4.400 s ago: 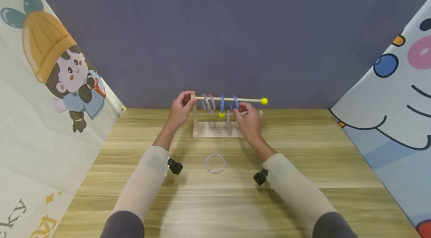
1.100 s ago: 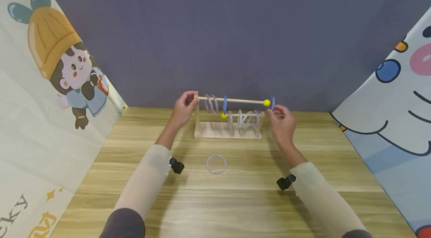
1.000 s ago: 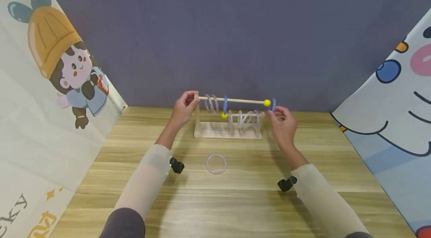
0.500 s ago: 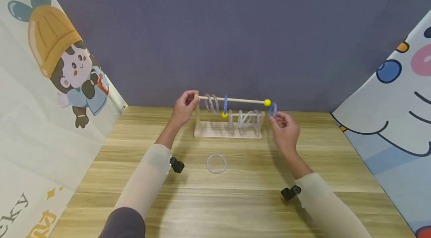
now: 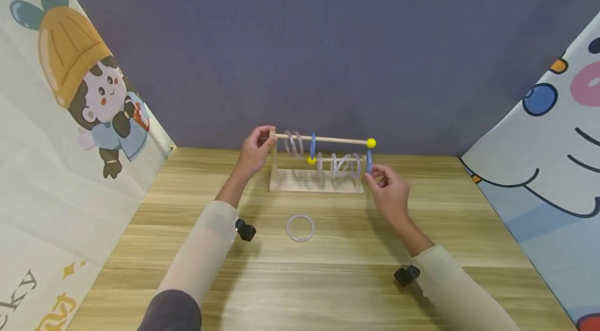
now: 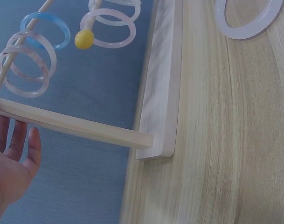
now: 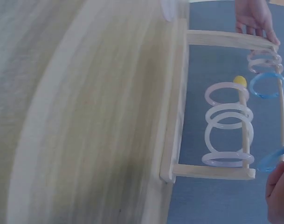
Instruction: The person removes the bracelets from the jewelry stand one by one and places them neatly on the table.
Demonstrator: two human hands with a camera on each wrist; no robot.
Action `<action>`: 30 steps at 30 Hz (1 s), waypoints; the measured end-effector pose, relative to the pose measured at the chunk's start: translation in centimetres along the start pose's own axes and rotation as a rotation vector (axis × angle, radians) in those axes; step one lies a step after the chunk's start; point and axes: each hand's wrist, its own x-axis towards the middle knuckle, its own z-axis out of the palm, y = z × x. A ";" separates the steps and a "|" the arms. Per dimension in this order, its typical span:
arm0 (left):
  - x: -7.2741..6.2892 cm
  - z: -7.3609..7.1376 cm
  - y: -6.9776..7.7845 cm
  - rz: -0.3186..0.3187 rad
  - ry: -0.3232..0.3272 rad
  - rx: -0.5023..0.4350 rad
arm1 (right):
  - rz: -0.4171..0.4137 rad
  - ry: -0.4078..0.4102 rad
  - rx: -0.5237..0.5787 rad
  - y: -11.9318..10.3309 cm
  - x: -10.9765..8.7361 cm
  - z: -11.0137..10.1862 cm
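A wooden bangle stand [image 5: 304, 185] has two rods, each with a yellow ball tip [image 5: 371, 143]. My left hand [image 5: 255, 153] grips the top of its left post [image 6: 76, 122]. Between the right thumb and fingers, my right hand [image 5: 391, 193] pinches a blue bangle [image 5: 369, 160], off the rods and beside the right post's top. The upper rod [image 5: 342, 140] carries another blue bangle [image 5: 313, 146] and two pale clear bangles [image 6: 29, 70]. Several whitish and pinkish bangles [image 7: 228, 109] hang on the lower rod, one slanted.
One pale lilac bangle [image 5: 288, 228] lies flat on the wooden table [image 5: 300, 279], in front of the stand. A dark grey wall [image 5: 300, 50] rises behind, with printed cloth panels [image 5: 47, 175] at both sides. Small black cameras [image 5: 245, 230] sit on both wrists.
My right hand has drawn the blue bangle rightward off the upper rod's ball end, then lowered it and brought it left to the right post. The left hand keeps its grip.
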 end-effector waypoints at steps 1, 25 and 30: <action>0.2 0.0 -0.4 -0.001 0.001 -0.001 | -0.020 -0.018 -0.017 0.0 -0.1 0.1; 1.3 0.3 -3.0 0.039 0.032 -0.025 | -0.474 -0.577 -0.373 0.2 -2.9 1.5; 1.2 0.2 -2.4 0.006 0.017 -0.020 | -0.530 -0.683 -0.380 0.4 -3.7 1.8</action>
